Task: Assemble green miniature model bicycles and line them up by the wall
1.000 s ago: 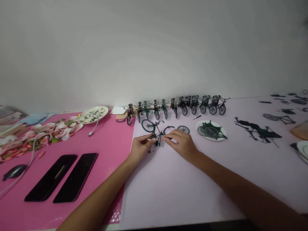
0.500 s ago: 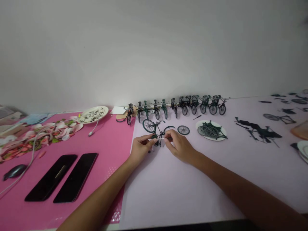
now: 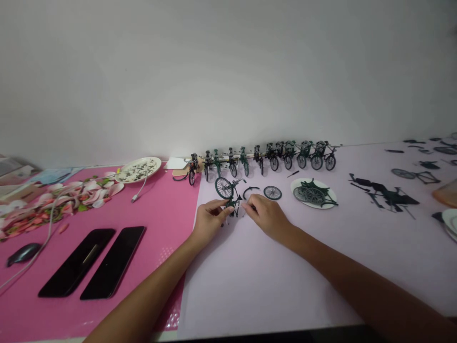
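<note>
A miniature bicycle [image 3: 233, 190] with a dark green frame is partly assembled, its one spoked wheel [image 3: 223, 188] raised toward the back left. My left hand [image 3: 210, 219] pinches the frame's lower end between thumb and fingers, which hide part of it. From the right, my right hand [image 3: 267, 214] closes on a small screwdriver; its thin pale shaft points at the frame, while the fingers cover the handle. Just beyond my hands lie a loose spoked wheel [image 3: 272, 193] and a curved black mudguard [image 3: 251, 192].
Several finished miniature bicycles [image 3: 305, 155] line the wall. A white plate [image 3: 334, 196] holds wheels and green frames. Black parts [image 3: 387, 193] lie to the right. On the pink cover are two phones [image 3: 113, 262], a mouse [image 3: 23, 254], artificial petals [image 3: 96, 195] and a plate of small parts [image 3: 157, 164].
The bicycle has turned slightly, its raised wheel shifting right. My right hand has moved a little and its fingers have curled further around the screwdriver. My left hand keeps its hold.
</note>
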A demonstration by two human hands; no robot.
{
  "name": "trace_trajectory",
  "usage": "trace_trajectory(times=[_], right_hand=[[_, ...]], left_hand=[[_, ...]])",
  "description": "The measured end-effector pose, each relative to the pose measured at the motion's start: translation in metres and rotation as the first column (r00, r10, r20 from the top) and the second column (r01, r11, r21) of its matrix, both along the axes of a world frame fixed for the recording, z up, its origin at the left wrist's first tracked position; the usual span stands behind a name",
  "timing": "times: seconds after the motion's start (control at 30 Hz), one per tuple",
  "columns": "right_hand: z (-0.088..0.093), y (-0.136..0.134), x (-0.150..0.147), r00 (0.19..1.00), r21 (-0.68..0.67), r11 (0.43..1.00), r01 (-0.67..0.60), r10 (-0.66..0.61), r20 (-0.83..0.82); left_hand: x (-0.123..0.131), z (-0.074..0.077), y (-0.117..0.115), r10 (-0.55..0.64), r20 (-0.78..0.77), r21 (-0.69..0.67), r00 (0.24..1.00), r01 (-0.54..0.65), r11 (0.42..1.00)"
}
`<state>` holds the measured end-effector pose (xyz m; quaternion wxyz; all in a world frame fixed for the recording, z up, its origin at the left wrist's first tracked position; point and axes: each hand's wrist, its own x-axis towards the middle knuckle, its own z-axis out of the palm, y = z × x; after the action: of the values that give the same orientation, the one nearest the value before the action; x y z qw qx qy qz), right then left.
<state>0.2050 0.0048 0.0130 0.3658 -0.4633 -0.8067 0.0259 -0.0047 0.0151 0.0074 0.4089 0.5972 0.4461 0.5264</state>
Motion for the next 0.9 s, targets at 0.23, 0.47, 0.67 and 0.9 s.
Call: trace_trajectory(times=[0.23,0.47,0.67,0.9], right_hand=[[0.010,-0.010,-0.001,0.986,-0.094,0.989,-0.118,0.106,-0.127],[-0.001,-0.002,0.001,0.993,-0.095,0.991,-0.093,0.085,-0.087],[-0.001,0.001,0.001,1.000,-0.019,0.999,0.025,-0.026,-0.007],[0.008,-0.009,-0.001,0.996,-0.060,0.997,-0.058,0.054,-0.072]], left_hand=[[-0.001,0.004,-0.001,0.005,-0.017,0.030,1.000,-0.005,1.000],[-0.001,0.000,0.002,0.034,0.009,0.015,0.999,-0.034,0.999],[0.002,0.002,-0.002,0.014,-0.017,0.036,1.000,-0.013,0.999],[0.001,0.004,-0.002,0.029,-0.024,0.043,0.999,-0.028,0.999]])
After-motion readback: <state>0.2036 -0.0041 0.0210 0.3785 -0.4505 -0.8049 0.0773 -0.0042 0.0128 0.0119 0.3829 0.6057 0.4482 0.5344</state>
